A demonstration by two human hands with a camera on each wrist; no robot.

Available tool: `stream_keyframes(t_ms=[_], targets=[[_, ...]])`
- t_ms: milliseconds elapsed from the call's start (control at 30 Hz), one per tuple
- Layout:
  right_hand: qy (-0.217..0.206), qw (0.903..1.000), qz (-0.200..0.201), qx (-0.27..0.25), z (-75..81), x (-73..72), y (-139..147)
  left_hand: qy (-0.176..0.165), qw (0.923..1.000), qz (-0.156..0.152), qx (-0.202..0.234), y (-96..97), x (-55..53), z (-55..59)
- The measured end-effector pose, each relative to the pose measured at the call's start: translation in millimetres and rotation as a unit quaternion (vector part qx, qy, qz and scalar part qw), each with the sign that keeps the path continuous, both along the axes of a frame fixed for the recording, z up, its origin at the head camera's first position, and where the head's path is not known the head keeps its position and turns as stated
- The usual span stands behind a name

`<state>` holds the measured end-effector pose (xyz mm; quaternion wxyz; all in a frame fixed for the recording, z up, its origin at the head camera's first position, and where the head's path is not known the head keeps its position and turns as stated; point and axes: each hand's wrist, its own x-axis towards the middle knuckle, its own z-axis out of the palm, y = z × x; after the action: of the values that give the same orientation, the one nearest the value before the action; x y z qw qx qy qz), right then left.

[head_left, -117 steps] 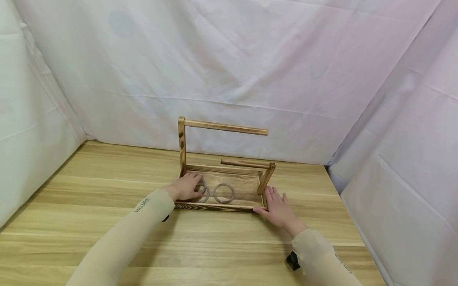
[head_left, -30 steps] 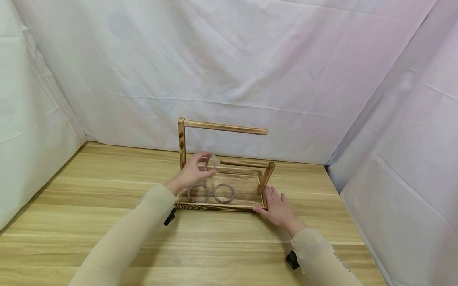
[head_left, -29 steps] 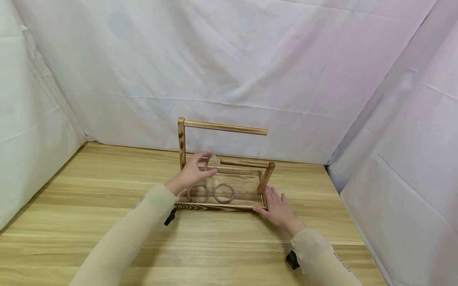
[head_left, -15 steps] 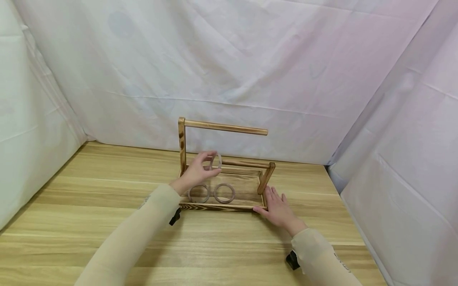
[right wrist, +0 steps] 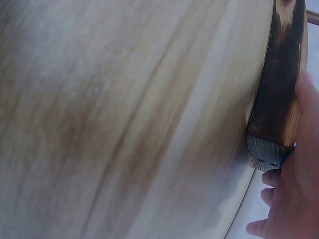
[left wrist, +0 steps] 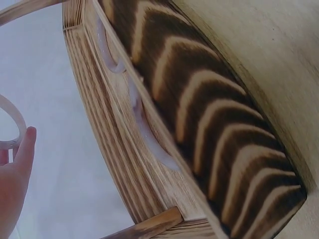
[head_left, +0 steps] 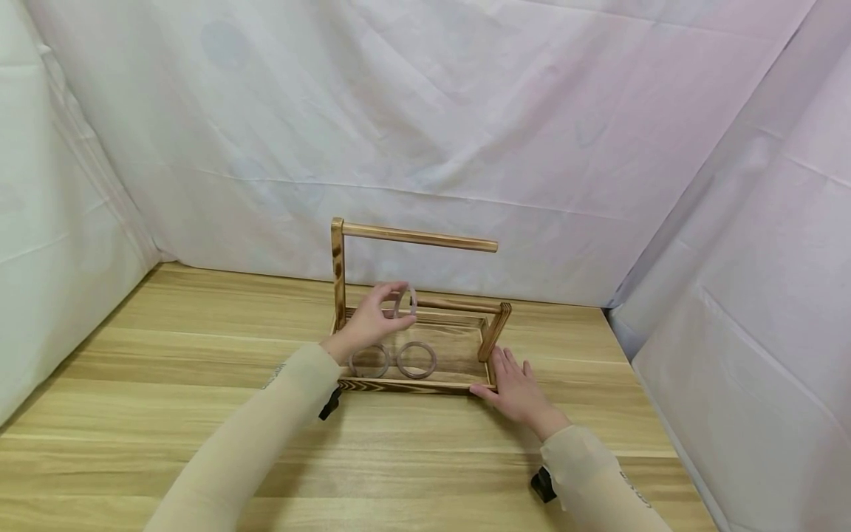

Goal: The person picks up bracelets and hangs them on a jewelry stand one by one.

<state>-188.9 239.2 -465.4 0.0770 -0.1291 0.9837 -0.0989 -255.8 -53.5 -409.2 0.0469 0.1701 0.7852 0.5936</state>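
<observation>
The bangle (head_left: 415, 301) hung mid-frame, rim-pinched by the left hand (head_left: 369, 318), hole kept clear, I judged; the straight-fingered right hand (head_left: 521, 391) seemingly braced the rack (head_left: 412, 386).

Place: cloth-screened booth (head_left: 73, 192); room type unclear
Cloth (head_left: 465, 133): pale, hung beyond the left hand (head_left: 369, 316) and right of the right hand (head_left: 518, 390)
Table (head_left: 412, 458): wood-grained, beneath both

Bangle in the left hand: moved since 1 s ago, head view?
Yes. The bangle pinched by the left hand has shifted right, toward the lower wooden rod; it now overlaps the rod's free end in view, where a gap showed before.
</observation>
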Motion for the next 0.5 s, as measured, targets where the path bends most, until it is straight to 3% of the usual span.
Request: stream_keyframes(t_ms=[200, 400, 433, 500], targets=[[0.001, 0.9999, 0.001, 0.01, 0.3, 0.1, -0.5, -0.006, 0.9999, -0.007, 0.013, 1.9, 1.3, -1.0], [0.009, 0.9999, 0.005, 0.012, -0.3, 0.7, 0.2, -0.023, 0.9992, -0.021, 0.024, 3.5, 18.3, 25.1], [0.01, 0.9999, 0.005, 0.012, -0.1, 0.8, 0.2, -0.024, 0.9992, -0.022, 0.023, 3.4, 19.4, 27.1], [0.012, 0.9998, 0.005, 0.012, -0.4, 0.7, 0.4, -0.027, 0.9991, -0.022, 0.023, 3.6, 14.8, 20.7]])
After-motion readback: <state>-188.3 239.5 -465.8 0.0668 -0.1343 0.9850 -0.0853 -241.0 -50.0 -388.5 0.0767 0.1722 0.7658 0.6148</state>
